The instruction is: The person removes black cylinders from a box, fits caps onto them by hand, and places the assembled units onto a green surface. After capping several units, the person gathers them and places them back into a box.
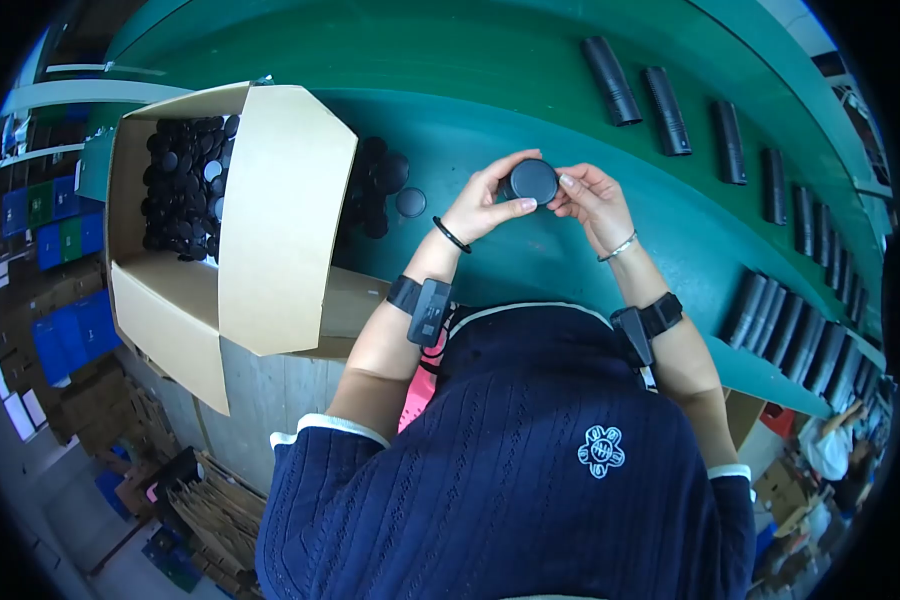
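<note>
Above the teal bench I hold a black cylinder, its end toward me and covered by a flat round black cap (533, 181). My left hand (482, 207) is wrapped round the cylinder's left side, thumb along the near edge. On the other side, my right hand (595, 204) pinches at the cap's right edge with thumb and bent fingers. How far the cylinder reaches behind the cap is hidden. Just left of my hands, one loose black disc cap (410, 203) lies flat, beside a heap of similar caps (378, 180).
An open cardboard box (285, 215) full of black caps stands at left. Black ribbed tubes (667, 112) lie spaced along the green belt (510, 60) at the far side. More tubes (785, 335) lie in a row at right. A person (828, 448) is at far right.
</note>
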{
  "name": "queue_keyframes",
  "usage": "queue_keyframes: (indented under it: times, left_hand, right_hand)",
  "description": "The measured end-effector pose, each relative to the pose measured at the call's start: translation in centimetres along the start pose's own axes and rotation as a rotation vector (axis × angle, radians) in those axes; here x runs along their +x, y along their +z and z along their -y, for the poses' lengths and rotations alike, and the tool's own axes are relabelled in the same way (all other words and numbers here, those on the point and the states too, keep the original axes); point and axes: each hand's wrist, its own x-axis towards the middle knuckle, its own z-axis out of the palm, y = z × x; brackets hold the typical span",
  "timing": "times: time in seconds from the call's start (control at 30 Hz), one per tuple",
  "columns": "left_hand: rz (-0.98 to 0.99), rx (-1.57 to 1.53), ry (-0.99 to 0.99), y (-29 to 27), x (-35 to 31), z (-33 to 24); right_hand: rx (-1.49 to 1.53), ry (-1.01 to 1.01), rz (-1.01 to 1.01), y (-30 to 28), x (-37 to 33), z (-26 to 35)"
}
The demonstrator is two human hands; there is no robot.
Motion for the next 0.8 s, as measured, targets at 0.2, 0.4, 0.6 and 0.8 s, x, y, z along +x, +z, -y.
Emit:
queue_keyframes:
  times: [0.2, 0.4, 0.6, 0.8]
  left_hand:
    - [-0.032, 0.311, 0.198, 1.4, -1.2, 0.8]
    - [0.002, 0.017, 0.013, 3.0, -1.8, 1.8]
    - [-0.175, 0.406, 0.241, 3.2, 0.3, 2.5]
    - [-0.035, -0.170, -0.114, 2.4, 3.4, 2.0]
  right_hand:
    - [-0.164, -0.043, 0.060, -0.6, -0.7, 0.6]
    - [-0.184, 0.016, 0.128, 0.6, -2.3, 1.2]
    - [-0.208, -0.012, -0.078, -0.2, -2.0, 1.3]
    - [-0.325, 0.040, -0.042, -1.3, -0.7, 1.9]
